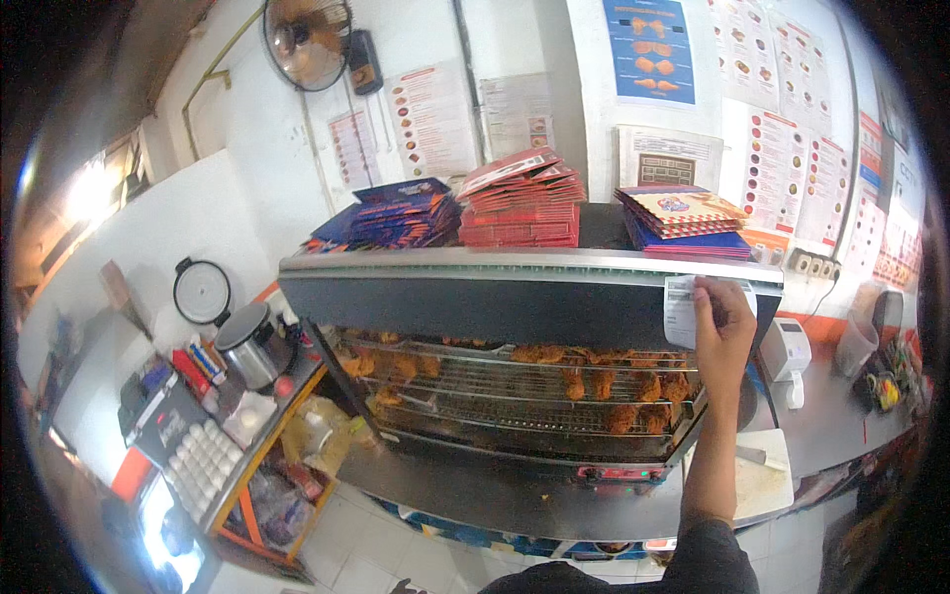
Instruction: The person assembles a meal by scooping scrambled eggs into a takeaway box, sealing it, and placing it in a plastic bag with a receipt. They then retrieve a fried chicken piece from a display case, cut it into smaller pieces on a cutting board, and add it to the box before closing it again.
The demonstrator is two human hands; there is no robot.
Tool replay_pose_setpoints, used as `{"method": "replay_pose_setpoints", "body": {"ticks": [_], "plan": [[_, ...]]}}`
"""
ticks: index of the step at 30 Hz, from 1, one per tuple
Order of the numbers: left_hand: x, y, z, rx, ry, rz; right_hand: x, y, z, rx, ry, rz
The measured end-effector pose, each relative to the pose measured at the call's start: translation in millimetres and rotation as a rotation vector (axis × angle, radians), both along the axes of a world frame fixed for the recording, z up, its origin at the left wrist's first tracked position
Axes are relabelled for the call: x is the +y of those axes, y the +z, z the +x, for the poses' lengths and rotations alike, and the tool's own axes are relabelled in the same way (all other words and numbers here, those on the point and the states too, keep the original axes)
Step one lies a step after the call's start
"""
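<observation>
My right hand [724, 315] pinches a printed paper slip [679, 312] against the front metal rail [519, 258] of a food warming cabinet. The slip bears writing, and the fingers cover part of it. Behind the cabinet's open front, pieces of fried chicken [646, 386] lie on wire racks [490, 401], mostly towards the right. Folded red cartons [519, 215], blue cartons [404, 215] and a smaller patterned pile [683, 211] rest on top. At the bottom edge, only dark fingertips of my left hand [407, 586] show; whether they hold anything is hidden.
A knife [761, 457] lies on a white cutting board [772, 490] right of the cabinet. Beyond it stands a white label printer [787, 349]. On the left table are a steel pot [249, 349] and a tray of eggs [200, 468]. A fan [306, 37] hangs above.
</observation>
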State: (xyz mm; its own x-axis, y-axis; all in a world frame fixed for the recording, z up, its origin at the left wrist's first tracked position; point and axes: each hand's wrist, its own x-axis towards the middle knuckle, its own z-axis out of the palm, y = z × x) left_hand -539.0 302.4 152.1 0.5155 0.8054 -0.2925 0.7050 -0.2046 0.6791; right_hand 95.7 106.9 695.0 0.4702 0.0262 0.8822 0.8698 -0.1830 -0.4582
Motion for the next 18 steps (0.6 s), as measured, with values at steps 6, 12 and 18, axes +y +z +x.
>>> {"method": "replay_pose_setpoints", "body": {"ticks": [6, 12, 18], "plan": [[129, 27, 80, -0.015, -0.268, 0.263, 3, 2, -21, -0.054, -0.345, -0.270], [180, 28, 146, 0.190, -0.536, 0.144, 0, 9, -38, -0.281, -0.479, -0.517], [196, 37, 130, -0.008, -0.594, 0.161, 21, 31, -62, -0.047, -0.520, -0.633]]}}
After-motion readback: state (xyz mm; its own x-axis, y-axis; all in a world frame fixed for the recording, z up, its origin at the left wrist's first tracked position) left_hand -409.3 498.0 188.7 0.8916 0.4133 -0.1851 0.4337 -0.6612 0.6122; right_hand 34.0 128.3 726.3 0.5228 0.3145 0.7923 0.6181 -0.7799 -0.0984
